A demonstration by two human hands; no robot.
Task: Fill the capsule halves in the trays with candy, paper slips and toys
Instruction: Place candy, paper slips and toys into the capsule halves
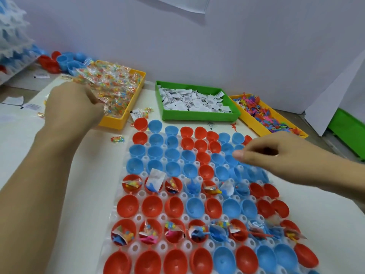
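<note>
Head view: left hand (73,105) grasping candy packets (110,89) in yellow bin (118,123), upper left; right hand (276,155) loosely curled, holding nothing, over capsule tray (136,248).

You have three bins at twelve o'clock: two yellow ones, candy (122,95) and toys (266,115), and one green bin of slips (197,113). Two hands show.

One head-worn wide-angle view, looking forward and down from above the table (83,175), close over the capsule tray (110,220); both forearms entering from the bottom edge; wall (237,46) at far side; edges bending.
</note>
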